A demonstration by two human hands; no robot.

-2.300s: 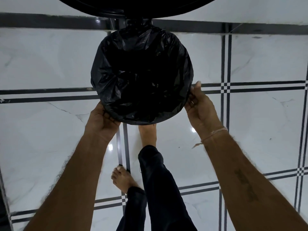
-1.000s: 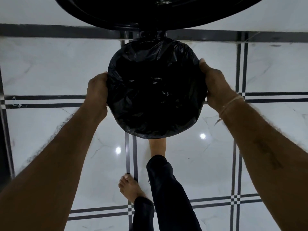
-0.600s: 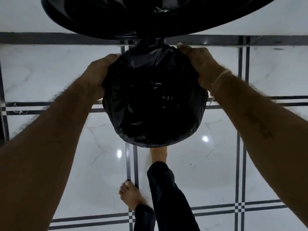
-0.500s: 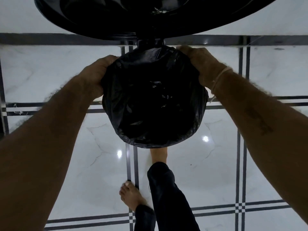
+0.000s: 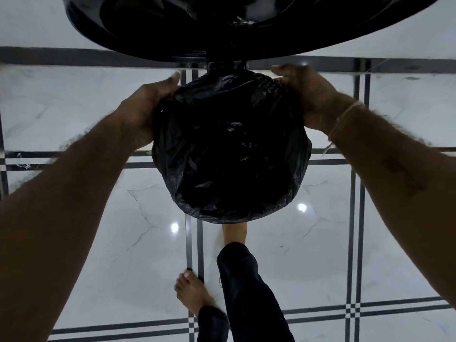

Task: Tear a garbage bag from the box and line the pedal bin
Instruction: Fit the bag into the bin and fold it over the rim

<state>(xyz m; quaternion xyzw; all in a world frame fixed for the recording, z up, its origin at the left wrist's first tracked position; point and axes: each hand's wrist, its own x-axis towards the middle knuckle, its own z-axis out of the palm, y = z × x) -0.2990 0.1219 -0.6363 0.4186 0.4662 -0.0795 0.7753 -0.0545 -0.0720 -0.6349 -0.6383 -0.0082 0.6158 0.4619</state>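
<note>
Fingers [image 5: 283, 70] of the right hand [image 5: 311, 97] curl round the black garbage bag [image 5: 229, 149] at the far right edge of the pedal bin [image 5: 227, 63]. The left hand [image 5: 145, 112] grips the bag at the bin's far left. The bag covers the bin's top. The lid [image 5: 222, 25] stands open behind the bin. 1 bare foot [image 5: 234, 234] goes under the bin's near side.

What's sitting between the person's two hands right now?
In the head view, the black garbage bag, stretched wide open, fills the whole gap between the left hand and the right hand. Both hands grip its rim.
</note>
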